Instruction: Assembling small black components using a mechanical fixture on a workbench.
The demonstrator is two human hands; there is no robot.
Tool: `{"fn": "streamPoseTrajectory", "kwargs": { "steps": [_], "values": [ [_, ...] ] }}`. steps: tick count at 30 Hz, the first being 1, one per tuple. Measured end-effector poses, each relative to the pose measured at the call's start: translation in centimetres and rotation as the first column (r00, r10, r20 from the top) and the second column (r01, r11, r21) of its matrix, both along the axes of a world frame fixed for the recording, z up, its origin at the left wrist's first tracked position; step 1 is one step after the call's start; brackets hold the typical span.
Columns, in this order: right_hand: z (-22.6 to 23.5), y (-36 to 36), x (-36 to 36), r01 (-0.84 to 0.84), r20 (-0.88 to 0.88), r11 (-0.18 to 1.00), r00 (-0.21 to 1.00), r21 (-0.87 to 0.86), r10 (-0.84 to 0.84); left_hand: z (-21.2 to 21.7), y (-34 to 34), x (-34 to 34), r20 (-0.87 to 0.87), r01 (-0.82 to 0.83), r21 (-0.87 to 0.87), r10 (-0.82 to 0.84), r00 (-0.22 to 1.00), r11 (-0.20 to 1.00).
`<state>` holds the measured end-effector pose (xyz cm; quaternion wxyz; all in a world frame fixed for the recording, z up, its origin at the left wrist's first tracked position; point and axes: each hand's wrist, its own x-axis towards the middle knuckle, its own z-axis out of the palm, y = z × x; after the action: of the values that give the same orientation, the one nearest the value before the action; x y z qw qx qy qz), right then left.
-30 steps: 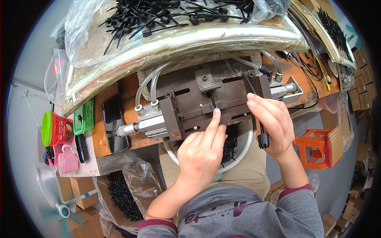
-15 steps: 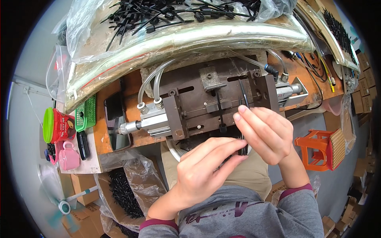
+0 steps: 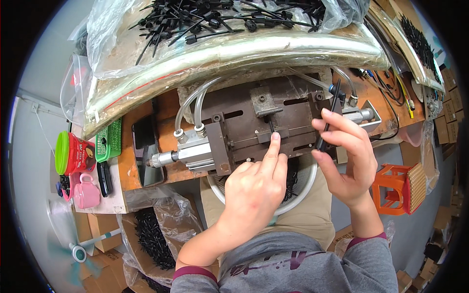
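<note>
My left hand (image 3: 255,189) reaches over the front of a dark metal fixture (image 3: 242,129). Its stretched index finger touches a slim black plastic piece (image 3: 272,125) lying at the fixture's middle, under a small metal block (image 3: 264,99). The other fingers are partly bent, and the thumb is hidden. To the right, my right hand (image 3: 351,158) pinches a black cable tie (image 3: 336,100) between thumb and fingers. The tie stands nearly upright, its thin end pointing away from me; whether more than one is held, I cannot tell.
Air cylinders (image 3: 195,152) with clear hoses (image 3: 199,105) flank the fixture. Beyond it, a plastic-lined tray (image 3: 234,54) bears many black ties. A white-rimmed basket (image 3: 311,183) with black pieces rests at my lap. A phone (image 3: 145,151) lies left; an orange stool (image 3: 391,188) stands right.
My left hand has moved up from in front of the fixture, its finger now on the black piece. The right hand has shifted right, carrying the black tie away from the fixture's middle.
</note>
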<state>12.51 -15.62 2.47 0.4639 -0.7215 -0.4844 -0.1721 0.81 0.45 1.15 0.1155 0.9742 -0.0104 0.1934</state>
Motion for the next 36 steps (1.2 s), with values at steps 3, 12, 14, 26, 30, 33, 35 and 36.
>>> {"fn": "streamPoseTrajectory", "kwargs": {
  "steps": [3,12,14,26,30,33,35,36],
  "values": [
    [0.5,-0.6,-0.5,-0.069,-0.036,0.99,0.997,-0.12,0.065,0.9,0.5,0.1,-0.064,0.031,-0.038,-0.033,0.997,0.999],
    [-2.2,0.4,-2.4,-0.097,0.05,0.922,0.991,-0.374,0.124,8.1,10.1,8.1,0.43,-0.218,0.155,0.133,0.893,0.964],
    [-2.7,1.0,-2.4,-0.085,0.108,0.903,0.984,-0.421,0.143,8.3,12.8,9.7,0.393,-0.266,0.184,0.178,0.902,0.946],
    [0.7,1.6,-0.2,-0.147,0.022,0.876,0.984,-0.46,0.177,10.4,10.1,5.6,0.274,-0.034,-0.365,0.143,0.951,0.93],
    [3.7,5.0,4.9,0.003,0.157,0.977,0.987,-0.212,0.031,8.9,6.1,2.0,0.291,0.069,-0.466,0.079,0.953,0.882],
    [6.2,8.6,10.5,0.196,0.379,0.969,0.917,-0.153,-0.125,6.9,4.0,0.3,0.211,0.119,-0.401,-0.035,0.977,0.908],
    [7.0,11.0,14.4,0.24,0.495,0.95,0.861,-0.199,-0.114,5.5,2.6,-0.6,0.14,0.098,-0.333,-0.054,0.989,0.938],
    [8.1,12.3,14.3,0.324,0.418,0.859,0.897,-0.396,-0.146,4.3,1.9,-1.2,0.119,0.067,-0.348,-0.027,0.993,0.935]
  ]
}}
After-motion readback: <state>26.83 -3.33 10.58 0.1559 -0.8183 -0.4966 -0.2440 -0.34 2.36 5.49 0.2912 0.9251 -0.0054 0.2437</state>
